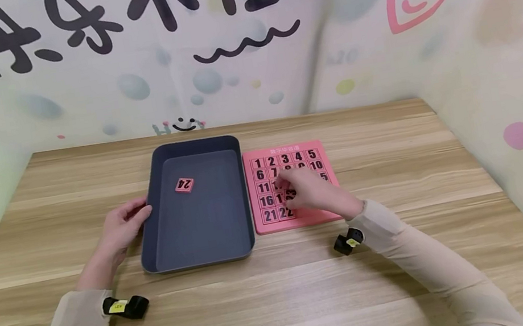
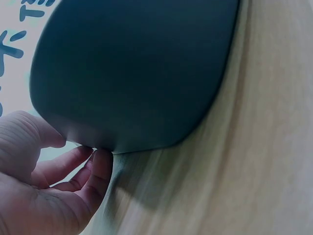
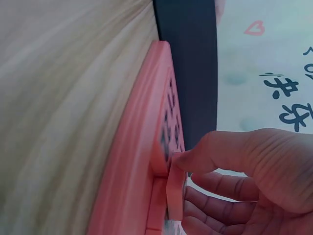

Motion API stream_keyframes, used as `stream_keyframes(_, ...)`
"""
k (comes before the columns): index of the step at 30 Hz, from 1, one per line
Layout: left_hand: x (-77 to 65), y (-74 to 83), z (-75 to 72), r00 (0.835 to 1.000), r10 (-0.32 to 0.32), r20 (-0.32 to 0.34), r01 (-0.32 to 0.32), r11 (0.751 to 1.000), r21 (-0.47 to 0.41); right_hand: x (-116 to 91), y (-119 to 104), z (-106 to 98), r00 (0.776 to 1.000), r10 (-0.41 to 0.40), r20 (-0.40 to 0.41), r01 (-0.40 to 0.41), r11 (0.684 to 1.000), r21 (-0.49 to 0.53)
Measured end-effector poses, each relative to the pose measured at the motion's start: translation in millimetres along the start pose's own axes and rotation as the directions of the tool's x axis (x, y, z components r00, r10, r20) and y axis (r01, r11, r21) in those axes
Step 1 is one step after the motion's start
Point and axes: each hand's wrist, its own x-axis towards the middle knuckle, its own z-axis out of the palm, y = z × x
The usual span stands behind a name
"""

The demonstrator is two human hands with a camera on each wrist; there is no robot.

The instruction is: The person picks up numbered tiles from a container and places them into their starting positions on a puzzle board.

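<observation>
My left hand [image 1: 123, 226] holds the left side of a dark grey tray [image 1: 242, 195], thumb and fingertips at its wall; the left wrist view shows the fingers [image 2: 100, 171] against the tray's outer side [image 2: 132, 73]. Inside the tray lies one pink tile marked 24 [image 1: 184, 185]. My right hand [image 1: 309, 186] is over a pink number puzzle board [image 1: 285, 149], pinching a pink number tile [image 3: 175, 188] between thumb and fingers. The tile is tilted above the board's recess; its number looks like 23 in the head view. Tiles at the board's lower right are hidden by the hand.
The tray and the board stand side by side on a wooden table [image 1: 286, 309]. A printed wall sheet [image 1: 230, 99] rises behind the table's back edge. Each wrist carries a small black camera, the left camera [image 1: 132, 307] near the tray's front corner.
</observation>
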Motion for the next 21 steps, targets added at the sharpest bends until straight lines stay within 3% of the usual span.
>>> stream_keyframes(6,-0.2,0.1,0.1,1.000,-0.003,-0.001,0.003,1.000,0.004,-1,7,2,1.000,-0.004,-0.018,0.005,1.000,0.024)
stream_keyframes(10,0.0,1.1,0.2,1.000,-0.018,0.007,0.018,1.000,0.007,-6,11,-3,0.998,-0.059,-0.030,0.058,0.998,-0.025)
stream_keyframes(15,0.4,2.2,-0.2,0.999,-0.032,0.010,0.032,0.999,0.010,-13,16,-10,0.991,-0.137,0.014,0.137,0.989,-0.058)
stream_keyframes(21,0.6,1.6,-0.5,0.999,-0.039,0.011,0.039,0.999,0.018,-16,17,-12,0.989,-0.140,0.041,0.142,0.989,-0.048)
